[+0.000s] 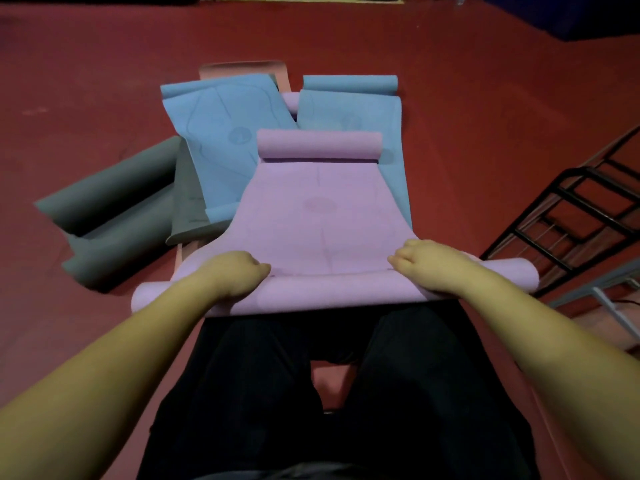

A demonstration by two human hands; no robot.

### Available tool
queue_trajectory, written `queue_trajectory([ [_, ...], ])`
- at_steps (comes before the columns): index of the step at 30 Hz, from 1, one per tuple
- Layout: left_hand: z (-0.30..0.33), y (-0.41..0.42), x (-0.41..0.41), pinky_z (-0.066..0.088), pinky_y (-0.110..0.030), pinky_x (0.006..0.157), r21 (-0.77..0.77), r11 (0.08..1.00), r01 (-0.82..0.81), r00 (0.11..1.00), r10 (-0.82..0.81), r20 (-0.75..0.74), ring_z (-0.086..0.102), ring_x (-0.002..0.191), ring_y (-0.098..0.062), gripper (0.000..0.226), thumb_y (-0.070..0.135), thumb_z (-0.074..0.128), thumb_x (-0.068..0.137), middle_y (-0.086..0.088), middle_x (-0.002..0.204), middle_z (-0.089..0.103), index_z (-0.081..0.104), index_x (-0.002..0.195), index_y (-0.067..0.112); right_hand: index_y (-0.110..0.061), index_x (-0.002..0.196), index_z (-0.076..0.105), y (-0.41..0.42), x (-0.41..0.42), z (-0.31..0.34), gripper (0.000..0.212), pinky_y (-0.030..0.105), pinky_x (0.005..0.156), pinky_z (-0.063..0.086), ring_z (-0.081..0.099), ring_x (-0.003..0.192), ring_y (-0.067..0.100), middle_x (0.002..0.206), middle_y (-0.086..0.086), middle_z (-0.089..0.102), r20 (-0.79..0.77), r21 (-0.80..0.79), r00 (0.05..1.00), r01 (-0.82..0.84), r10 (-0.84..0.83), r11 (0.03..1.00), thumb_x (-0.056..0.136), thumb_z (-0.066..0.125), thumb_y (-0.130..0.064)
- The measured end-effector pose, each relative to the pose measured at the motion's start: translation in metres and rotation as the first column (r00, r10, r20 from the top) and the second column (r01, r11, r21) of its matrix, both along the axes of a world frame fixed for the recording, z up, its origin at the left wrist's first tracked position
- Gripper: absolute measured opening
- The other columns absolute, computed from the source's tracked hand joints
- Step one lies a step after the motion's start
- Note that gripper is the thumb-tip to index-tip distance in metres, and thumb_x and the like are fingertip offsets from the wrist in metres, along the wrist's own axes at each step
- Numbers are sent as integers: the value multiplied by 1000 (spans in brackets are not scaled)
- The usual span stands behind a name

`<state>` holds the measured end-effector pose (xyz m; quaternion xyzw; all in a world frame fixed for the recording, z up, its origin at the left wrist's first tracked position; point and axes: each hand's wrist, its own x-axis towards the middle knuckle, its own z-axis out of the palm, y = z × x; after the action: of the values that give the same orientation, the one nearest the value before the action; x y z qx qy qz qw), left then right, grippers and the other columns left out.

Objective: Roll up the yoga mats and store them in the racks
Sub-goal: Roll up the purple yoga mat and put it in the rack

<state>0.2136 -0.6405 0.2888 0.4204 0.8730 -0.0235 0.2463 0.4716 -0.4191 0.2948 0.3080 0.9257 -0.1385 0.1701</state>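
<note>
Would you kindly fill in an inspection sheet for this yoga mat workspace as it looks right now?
Surface: red floor, mats lying on it.
Job's things: purple mat rolled at near end, far end curled; black rack at right.
Clutter: two blue mats, grey mat, pink mat overlapping behind.
Hands: left hand and right hand grip the near roll.
Cables: nothing seen.
Surroundings: dark blue object at far right.

Dim, soft and slightly blurred throughout — strong wide-angle bending at the edges, corners falling dark.
</note>
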Motion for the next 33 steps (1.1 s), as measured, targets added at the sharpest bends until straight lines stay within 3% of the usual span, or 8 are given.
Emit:
queue_trajectory([
  [5,-2,6,-6,34,-31,78,2,1000,-9,999,9,-33,50,92,-26,44,41,39,100,-12,113,65,71,93,11,-21,100,72,1,-2,-6,55,34,76,39,59,101,30,110,8,69,-32,133,998,59,-56,989,102,28,-53],
  [11,1,14,9,39,-32,67,213,977,6,915,81,-395,60,85,-32,52,41,31,105,-12,96,69,70,91,10,-19,124,65,17,-14,3,52,34,101,38,50,126,27,140,6,56,112,-77,984,149,-139,986,101,35,-54],
  [15,-9,-7,36,47,-38,72,381,924,31,911,131,-391,64,85,-35,67,52,21,100,-11,88,69,72,84,11,-17,133,60,23,-24,5,52,34,107,34,46,132,25,147,6,50,211,-120,972,131,-104,984,100,40,-53],
  [18,-22,-23,40,42,-42,76,374,924,74,912,89,-400,62,79,-34,68,55,19,92,-8,77,67,70,74,14,-18,126,63,25,-28,3,49,33,104,35,47,128,26,143,6,52,220,-132,973,104,-73,986,101,40,-52],
  [22,-29,-18,34,41,-41,69,333,941,61,911,84,-404,61,74,-34,64,49,23,93,-9,72,66,68,67,12,-26,76,62,18,-23,0,44,32,81,41,53,94,25,108,7,66,19,-65,990,139,-138,988,99,40,-55],
  [25,-25,-3,26,41,-39,72,313,949,39,918,90,-387,63,80,-33,66,45,18,93,-8,78,69,70,71,11,-17,76,65,8,-9,-3,53,33,71,39,60,89,29,81,1,62,-220,86,953,234,-211,968,101,35,-53],
  [27,-26,7,19,43,-37,78,275,961,41,914,75,-399,64,87,-32,60,41,23,99,-8,90,72,73,82,13,-16,81,66,2,1,-7,51,35,70,40,62,89,31,83,3,66,-314,138,920,290,-235,947,100,35,-52],
  [33,-20,31,7,40,-34,78,150,988,-28,955,71,-289,60,100,-33,57,40,24,102,-15,109,68,71,98,10,-20,78,65,-24,21,-23,54,36,69,42,63,81,28,80,2,69,-364,373,924,264,-122,889,93,35,-61],
])
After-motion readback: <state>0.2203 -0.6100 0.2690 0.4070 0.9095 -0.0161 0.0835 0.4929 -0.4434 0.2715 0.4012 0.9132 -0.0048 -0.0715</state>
